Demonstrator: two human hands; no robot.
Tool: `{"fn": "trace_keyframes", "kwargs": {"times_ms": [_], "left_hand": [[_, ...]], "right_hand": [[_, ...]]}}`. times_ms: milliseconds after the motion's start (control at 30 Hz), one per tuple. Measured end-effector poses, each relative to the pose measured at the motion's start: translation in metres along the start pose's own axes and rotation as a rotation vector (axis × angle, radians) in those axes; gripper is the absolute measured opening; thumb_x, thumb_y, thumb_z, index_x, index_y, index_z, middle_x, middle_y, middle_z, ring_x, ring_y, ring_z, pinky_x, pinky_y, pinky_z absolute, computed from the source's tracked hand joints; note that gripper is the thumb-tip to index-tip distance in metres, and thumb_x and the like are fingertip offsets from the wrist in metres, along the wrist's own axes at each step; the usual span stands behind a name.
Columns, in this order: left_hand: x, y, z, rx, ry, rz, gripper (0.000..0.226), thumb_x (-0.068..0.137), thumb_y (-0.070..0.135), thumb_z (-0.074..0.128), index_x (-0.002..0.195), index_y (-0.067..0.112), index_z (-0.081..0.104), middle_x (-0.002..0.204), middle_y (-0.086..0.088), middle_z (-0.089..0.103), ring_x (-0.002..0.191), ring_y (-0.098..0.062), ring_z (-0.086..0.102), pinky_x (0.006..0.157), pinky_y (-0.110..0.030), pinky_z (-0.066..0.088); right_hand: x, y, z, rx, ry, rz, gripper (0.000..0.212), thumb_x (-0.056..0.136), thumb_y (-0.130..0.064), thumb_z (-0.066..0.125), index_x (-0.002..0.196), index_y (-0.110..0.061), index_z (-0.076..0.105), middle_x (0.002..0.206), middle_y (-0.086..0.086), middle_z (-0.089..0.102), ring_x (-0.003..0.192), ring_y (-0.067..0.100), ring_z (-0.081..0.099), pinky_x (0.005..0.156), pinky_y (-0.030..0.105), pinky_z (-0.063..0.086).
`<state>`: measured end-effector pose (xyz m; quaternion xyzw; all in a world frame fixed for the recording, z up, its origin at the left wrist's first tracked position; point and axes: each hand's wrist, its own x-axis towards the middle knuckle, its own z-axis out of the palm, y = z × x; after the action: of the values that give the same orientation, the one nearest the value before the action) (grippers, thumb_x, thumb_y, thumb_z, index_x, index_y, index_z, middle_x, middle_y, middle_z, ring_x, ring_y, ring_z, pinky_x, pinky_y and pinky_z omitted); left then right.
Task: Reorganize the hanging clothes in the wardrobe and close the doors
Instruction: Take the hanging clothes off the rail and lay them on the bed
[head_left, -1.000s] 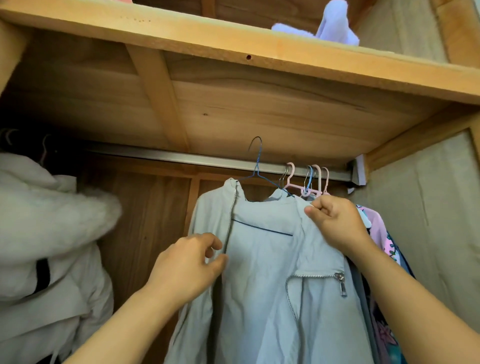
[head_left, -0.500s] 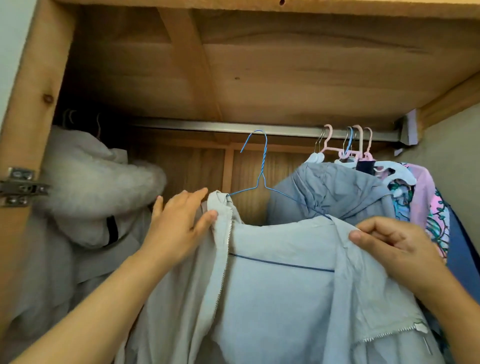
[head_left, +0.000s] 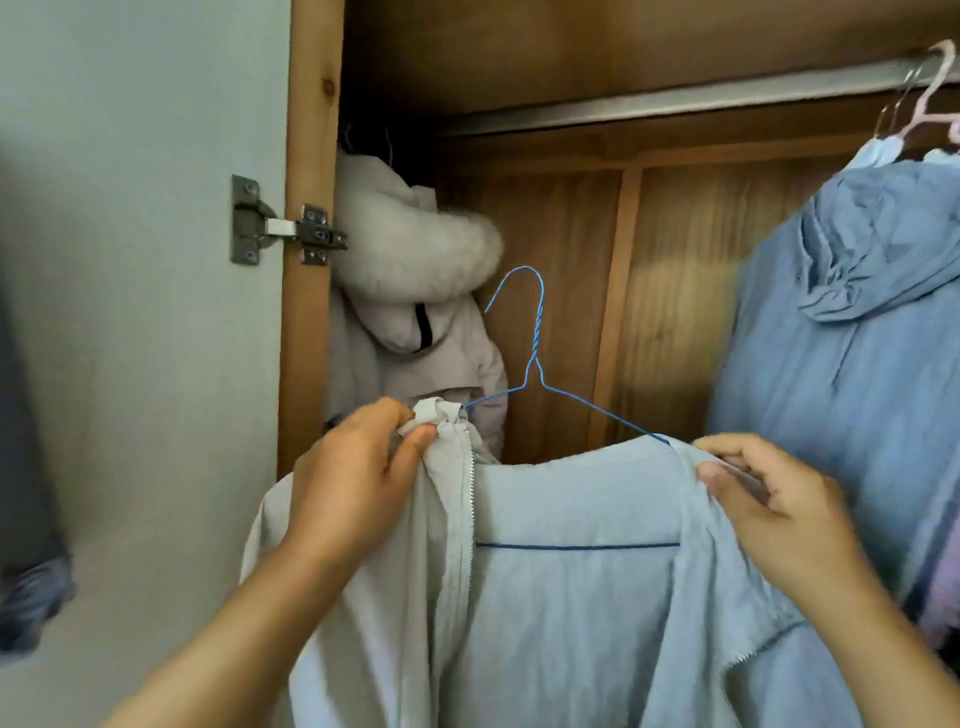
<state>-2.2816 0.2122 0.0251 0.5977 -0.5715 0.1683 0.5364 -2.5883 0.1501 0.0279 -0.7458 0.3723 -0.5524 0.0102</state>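
A pale blue zip jacket (head_left: 571, 597) on a blue wire hanger (head_left: 535, 358) is off the rail, held well below it in front of the open wardrobe. My left hand (head_left: 358, 478) pinches the jacket's left collar edge by the zip. My right hand (head_left: 769, 504) grips the right shoulder seam over the hanger's arm. The metal rail (head_left: 675, 106) runs across the top. A white puffy coat with a fur hood (head_left: 415, 291) hangs at the far left. A blue hooded garment (head_left: 852, 322) hangs at the right on pink hangers (head_left: 930, 98).
The wardrobe's left door (head_left: 145, 312) stands open, pale, with a metal hinge (head_left: 280, 228) on the wooden frame. Dark fabric (head_left: 31, 597) shows at the left edge. Between the white coat and the blue garment the rail is bare.
The jacket and hanger have come down off the rail and moved left. My left hand went from flat on the collar to pinching it. The view swung left and down.
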Motion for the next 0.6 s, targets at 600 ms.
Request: {"fn": "trace_keyframes", "kwargs": {"times_ms": [600], "left_hand": [[-0.208,-0.054,-0.257,0.402,0.179,-0.246,0.026,0.079,0.054,0.05,0.076,0.029,0.056,0.074,0.016,0.057,0.062,-0.002,0.051,0.052,-0.024,0.04]], "right_hand": [[-0.122,-0.148,0.154,0.58,-0.425,-0.137,0.009,0.086,-0.027,0.067,0.085,-0.036,0.066,0.089,-0.013,0.067,0.091,0.007,0.063,0.079,0.017,0.048]]}}
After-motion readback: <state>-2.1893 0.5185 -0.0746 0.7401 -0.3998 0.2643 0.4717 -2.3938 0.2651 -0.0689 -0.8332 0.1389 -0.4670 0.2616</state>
